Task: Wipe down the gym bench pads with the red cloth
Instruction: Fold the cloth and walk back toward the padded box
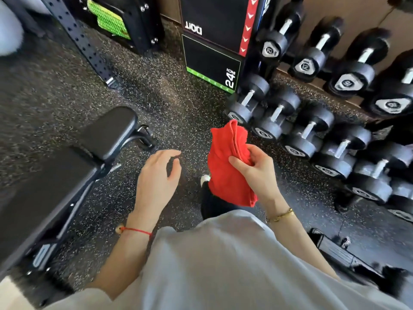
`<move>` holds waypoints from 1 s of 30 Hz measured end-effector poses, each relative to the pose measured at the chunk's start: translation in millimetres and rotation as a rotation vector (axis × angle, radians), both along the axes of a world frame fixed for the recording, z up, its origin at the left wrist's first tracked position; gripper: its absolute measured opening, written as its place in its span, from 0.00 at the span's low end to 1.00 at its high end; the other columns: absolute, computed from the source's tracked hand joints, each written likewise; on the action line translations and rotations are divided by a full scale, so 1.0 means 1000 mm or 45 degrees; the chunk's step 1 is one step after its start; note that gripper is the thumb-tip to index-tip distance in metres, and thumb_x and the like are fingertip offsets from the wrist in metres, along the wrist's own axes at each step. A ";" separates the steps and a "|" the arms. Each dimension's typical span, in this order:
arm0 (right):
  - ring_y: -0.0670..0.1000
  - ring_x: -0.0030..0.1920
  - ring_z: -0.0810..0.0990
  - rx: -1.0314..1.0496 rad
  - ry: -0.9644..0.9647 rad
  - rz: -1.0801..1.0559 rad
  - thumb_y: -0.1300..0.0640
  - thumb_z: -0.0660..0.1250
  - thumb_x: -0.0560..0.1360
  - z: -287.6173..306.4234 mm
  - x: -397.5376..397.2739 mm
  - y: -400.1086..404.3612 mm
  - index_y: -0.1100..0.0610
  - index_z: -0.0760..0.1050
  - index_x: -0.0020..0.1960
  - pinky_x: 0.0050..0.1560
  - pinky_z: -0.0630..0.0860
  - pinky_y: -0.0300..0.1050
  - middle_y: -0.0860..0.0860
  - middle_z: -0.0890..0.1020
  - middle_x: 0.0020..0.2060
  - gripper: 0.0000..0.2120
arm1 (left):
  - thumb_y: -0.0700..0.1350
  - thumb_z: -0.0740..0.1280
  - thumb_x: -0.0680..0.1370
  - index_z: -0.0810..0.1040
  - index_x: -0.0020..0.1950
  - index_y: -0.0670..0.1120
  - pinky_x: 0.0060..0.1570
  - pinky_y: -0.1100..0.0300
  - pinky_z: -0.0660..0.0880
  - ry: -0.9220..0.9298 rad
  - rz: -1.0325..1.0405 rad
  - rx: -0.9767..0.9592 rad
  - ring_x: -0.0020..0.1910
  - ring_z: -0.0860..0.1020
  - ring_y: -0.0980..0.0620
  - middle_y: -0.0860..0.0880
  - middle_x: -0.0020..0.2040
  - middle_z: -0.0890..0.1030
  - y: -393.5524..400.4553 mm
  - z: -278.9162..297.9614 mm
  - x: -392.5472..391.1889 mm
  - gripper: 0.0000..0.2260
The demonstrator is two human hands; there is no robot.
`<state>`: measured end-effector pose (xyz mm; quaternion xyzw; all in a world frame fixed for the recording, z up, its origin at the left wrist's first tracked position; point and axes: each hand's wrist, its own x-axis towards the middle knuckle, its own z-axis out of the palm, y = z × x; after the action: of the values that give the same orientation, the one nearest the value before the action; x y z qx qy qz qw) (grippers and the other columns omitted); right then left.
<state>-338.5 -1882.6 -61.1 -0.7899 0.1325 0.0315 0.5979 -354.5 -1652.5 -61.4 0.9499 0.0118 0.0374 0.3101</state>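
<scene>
From the head view, the right hand holds the red cloth bunched between thumb and fingers, its grip clamped on the folds, with the cloth hanging over the speckled floor at about the centre of the frame. The left hand hovers just beside it toward nine o'clock, fingers loosely apart and holding nothing. The bench pads lie at eight to nine o'clock: the small seat pad nearer the middle, the long back pad running off toward the lower left; neither is touched yet. Dumbbells fill the rack at three o'clock, and a black box stands at twelve. To do this step well, I judge the cloth should be spread flatter across the palm before it meets the seat pad, then drawn along each pad in overlapping strokes, edges included.
</scene>
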 end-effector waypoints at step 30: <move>0.46 0.43 0.82 0.032 -0.082 -0.020 0.57 0.75 0.70 0.015 0.585 0.138 0.50 0.80 0.51 0.51 0.80 0.53 0.45 0.84 0.41 0.11 | 0.43 0.63 0.81 0.79 0.61 0.46 0.58 0.55 0.76 -0.135 0.012 -0.004 0.58 0.78 0.51 0.51 0.57 0.81 0.136 0.019 0.584 0.11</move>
<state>246.3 -1744.5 -46.3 -0.7820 0.1190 0.0032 0.6119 229.3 -1516.4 -42.5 0.9460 -0.0003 0.0889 0.3116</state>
